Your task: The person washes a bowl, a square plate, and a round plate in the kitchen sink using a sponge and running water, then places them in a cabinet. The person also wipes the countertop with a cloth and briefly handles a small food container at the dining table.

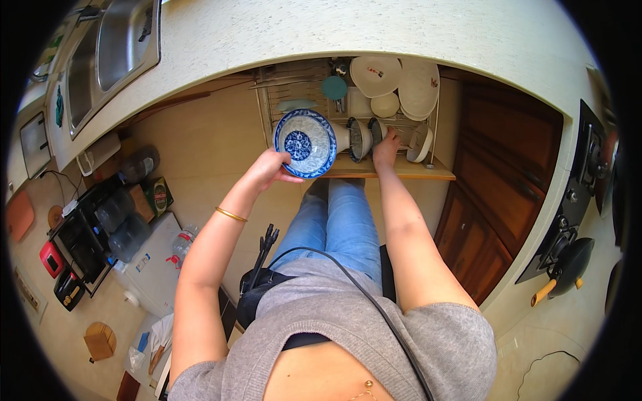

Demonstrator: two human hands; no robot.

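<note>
My left hand (271, 169) holds a blue-and-white patterned porcelain bowl (313, 135) by its lower left rim, its inside turned up towards me. The bowl is above the front left of a pulled-out wire dish drawer. My right hand (387, 149) reaches into the drawer and grips a small bowl (377, 131) standing on edge; the fingertips are partly hidden behind it. Just to its left another bowl (358, 140) stands on edge in the rack. A pale bowl (343, 138) is partly covered by the patterned one.
White plates (376, 76), a round cream dish (385, 104) and a teal round item (334, 87) lie farther back. A white dish (420, 143) stands at right. The drawer's wooden front (416, 169) is before my legs. The countertop (351, 27) overhangs the drawer; dark wooden cabinets (506, 135) stand right.
</note>
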